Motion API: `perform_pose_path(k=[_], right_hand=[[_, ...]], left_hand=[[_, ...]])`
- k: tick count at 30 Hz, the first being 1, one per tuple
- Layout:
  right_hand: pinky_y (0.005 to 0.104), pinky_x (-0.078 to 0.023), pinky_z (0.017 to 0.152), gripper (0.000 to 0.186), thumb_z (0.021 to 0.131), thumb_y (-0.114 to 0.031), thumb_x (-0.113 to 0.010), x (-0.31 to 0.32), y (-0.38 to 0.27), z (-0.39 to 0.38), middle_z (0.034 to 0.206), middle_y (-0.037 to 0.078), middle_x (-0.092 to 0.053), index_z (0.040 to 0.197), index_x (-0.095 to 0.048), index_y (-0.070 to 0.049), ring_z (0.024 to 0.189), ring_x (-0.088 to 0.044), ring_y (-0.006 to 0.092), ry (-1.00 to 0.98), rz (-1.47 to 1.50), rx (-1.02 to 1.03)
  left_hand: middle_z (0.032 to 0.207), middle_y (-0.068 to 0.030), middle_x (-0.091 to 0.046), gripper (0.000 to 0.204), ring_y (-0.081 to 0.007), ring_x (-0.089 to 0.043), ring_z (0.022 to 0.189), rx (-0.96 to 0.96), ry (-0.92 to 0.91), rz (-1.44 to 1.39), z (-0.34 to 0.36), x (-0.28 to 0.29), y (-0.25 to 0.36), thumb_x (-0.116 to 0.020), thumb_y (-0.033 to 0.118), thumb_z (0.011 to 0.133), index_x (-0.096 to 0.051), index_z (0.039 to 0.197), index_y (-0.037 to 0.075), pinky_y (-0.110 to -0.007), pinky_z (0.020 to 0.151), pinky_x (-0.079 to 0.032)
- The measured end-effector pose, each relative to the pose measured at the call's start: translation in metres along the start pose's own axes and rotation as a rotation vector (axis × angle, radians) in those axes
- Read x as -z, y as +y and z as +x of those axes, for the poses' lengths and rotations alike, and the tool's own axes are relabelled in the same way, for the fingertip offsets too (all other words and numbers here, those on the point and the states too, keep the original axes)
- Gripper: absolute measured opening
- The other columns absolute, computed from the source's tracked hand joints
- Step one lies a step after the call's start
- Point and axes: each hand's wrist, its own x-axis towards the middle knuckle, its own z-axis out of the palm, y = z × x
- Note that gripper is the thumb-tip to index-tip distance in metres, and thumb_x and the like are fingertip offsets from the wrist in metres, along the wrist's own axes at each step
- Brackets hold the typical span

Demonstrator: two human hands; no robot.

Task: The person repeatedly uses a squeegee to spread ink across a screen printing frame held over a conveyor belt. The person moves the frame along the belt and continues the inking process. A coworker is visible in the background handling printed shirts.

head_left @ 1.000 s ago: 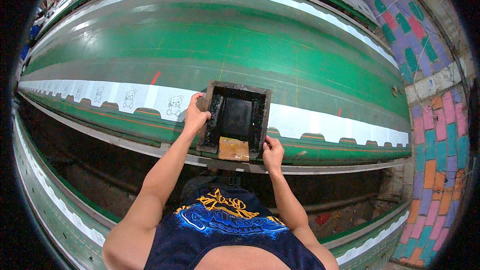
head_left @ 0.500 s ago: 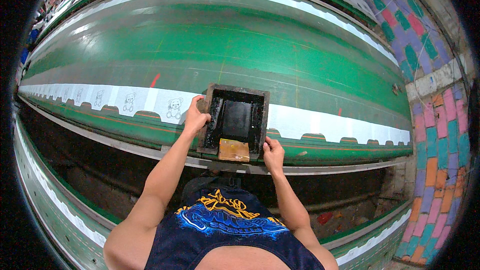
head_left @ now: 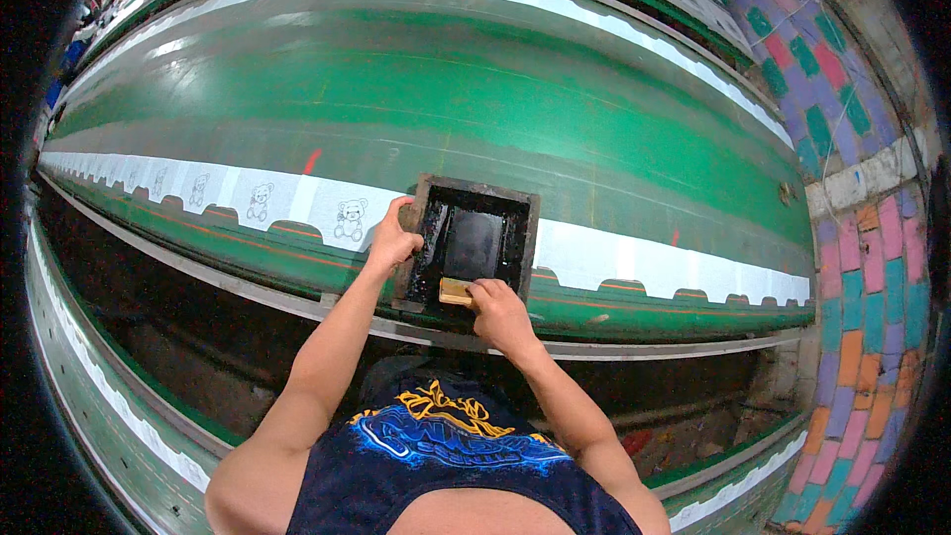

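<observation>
Right hand (head_left: 503, 317) moves from the frame (head_left: 479, 190) to the block (head_left: 456, 291)

In the head view, my right hand is off the frame's near right corner, where it was half a second ago, and is now closed around the block, at the near end inside the frame. My left hand (head_left: 393, 236) stays curled on the frame's left wall, thumb and fingers gripping it.

I judge this to be taking up the block; the next move seems to call for a firm hold on it and a left hand that keeps the frame from sliding.

The frame sits near the close edge of a long green table (head_left: 515, 99), over a white strip (head_left: 619, 254) with bear drawings (head_left: 350, 220) to its left. Coloured bricks (head_left: 854, 287) line the room's right side.
</observation>
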Motion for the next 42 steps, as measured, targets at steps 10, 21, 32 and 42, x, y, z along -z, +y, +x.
perform_pose_path(k=[10, 21, 32, 42], right_hand=[[0.0510, -0.051, 0.081, 0.008, 0.082, -0.005, -0.067, 0.016, 0.060, 0.106, 0.089, 0.021, -0.064, 0.084, -0.062, 0.000, 0.092, -0.063, 0.0416, 0.045, -0.015, -0.049], [0.0451, -0.050, 0.097, 0.039, 0.069, 0.010, -0.060, -0.008, 0.002, 0.001, 0.111, 0.021, -0.065, 0.108, -0.063, 0.003, 0.110, -0.060, 0.0392, 0.036, 0.028, 0.007], [0.0462, -0.047, 0.097, 0.033, 0.089, -0.009, -0.065, -0.015, 0.047, -0.052, 0.111, 0.022, -0.064, 0.119, -0.064, 0.003, 0.107, -0.061, 0.0401, 0.349, 0.167, -0.636], [0.0432, -0.051, 0.083, 0.027, 0.089, -0.002, -0.056, 0.034, 0.106, -0.068, 0.096, 0.021, -0.065, 0.113, -0.070, 0.001, 0.090, -0.064, 0.0382, 0.362, 0.260, -0.685]], left_hand=[[0.064, -0.0096, -0.059, 0.080, -0.0222, -0.061, 0.060, -0.046, 0.025, 0.034, 0.006, -0.004, -0.013, -0.072, 0.003, 0.062, -0.050, 0.137, 0.018, -0.037, 0.060, -0.049], [0.066, -0.0071, -0.057, 0.080, -0.0192, -0.058, 0.060, -0.080, 0.024, 0.073, 0.007, -0.004, -0.020, -0.074, 0.006, 0.062, -0.049, 0.137, 0.020, -0.036, 0.059, -0.048], [0.091, -0.0169, -0.068, 0.079, -0.0297, -0.066, 0.078, -0.229, 0.110, 0.036, 0.015, -0.013, -0.040, -0.074, 0.004, 0.060, -0.050, 0.135, 0.018, -0.039, 0.075, -0.052], [0.109, -0.0128, -0.063, 0.076, -0.0199, -0.060, 0.080, -0.218, 0.108, -0.166, -0.001, -0.067, 0.025, -0.068, -0.008, 0.060, -0.050, 0.131, 0.016, -0.034, 0.071, -0.050]])
